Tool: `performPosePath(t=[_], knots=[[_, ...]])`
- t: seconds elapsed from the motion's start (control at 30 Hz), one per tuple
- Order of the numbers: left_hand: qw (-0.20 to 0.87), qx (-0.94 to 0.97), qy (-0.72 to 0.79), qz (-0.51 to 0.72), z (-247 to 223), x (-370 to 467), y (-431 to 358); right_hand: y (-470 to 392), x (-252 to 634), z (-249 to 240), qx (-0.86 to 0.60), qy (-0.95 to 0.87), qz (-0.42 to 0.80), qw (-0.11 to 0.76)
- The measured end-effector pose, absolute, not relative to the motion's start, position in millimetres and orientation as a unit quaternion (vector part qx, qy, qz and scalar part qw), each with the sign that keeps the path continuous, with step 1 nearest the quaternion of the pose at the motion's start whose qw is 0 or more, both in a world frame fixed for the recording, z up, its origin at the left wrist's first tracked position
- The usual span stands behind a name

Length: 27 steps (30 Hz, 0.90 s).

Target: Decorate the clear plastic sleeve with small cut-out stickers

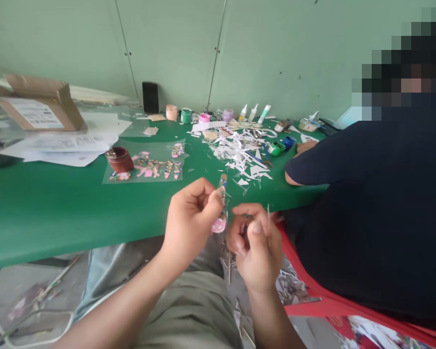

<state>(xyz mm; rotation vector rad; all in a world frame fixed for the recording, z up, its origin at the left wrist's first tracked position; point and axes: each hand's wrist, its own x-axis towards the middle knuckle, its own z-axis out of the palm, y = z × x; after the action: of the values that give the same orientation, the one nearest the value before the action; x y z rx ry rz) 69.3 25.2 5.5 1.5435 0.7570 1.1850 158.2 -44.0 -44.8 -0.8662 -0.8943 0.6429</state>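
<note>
My left hand [192, 220] is closed, pinching a small patterned strip [219, 225] with a rounded pink end and a tan tip. Thumb and forefinger hold it upright over the table's front edge. Just right of it, my right hand [256, 240] is curled with its fingers bent. A thin pale point sticks up past its thumb, and a dark bit shows between the fingers; I cannot make out what it holds. Beyond my hands, more patterned pieces [148, 166] lie on a clear plastic sheet [160, 148], beside a brown-red jar [119, 160].
White paper scraps [240, 148] are heaped on the green table [58, 203]. Behind them stand paint jars [186, 115] and glue bottles [252, 113]. A phone [150, 97] leans on the wall. An opened cardboard box [39, 109] sits left. Close on my right is a person in a dark shirt [378, 194].
</note>
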Motion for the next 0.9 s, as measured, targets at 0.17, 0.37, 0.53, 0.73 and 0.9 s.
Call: performPosePath(t=[0.17,0.37,0.53,0.73,0.9], knots=[[0.471,0.672,0.306,0.483,2,67,16,-44,158,-43,-0.464,-0.424,0.260,0.733],[0.490,0.644,0.283,0.515,2,66,17,-47,157,-48,-0.446,-0.397,0.255,0.760],[0.608,0.587,0.243,0.475,2,64,16,-50,158,-46,-0.430,-0.403,0.259,0.765],[0.710,0.613,0.159,0.308,-1,52,20,-51,165,-47,-0.459,-0.421,0.191,0.759],[0.652,0.697,0.125,0.272,-2,46,20,-54,173,-37,-0.493,-0.465,0.132,0.724]])
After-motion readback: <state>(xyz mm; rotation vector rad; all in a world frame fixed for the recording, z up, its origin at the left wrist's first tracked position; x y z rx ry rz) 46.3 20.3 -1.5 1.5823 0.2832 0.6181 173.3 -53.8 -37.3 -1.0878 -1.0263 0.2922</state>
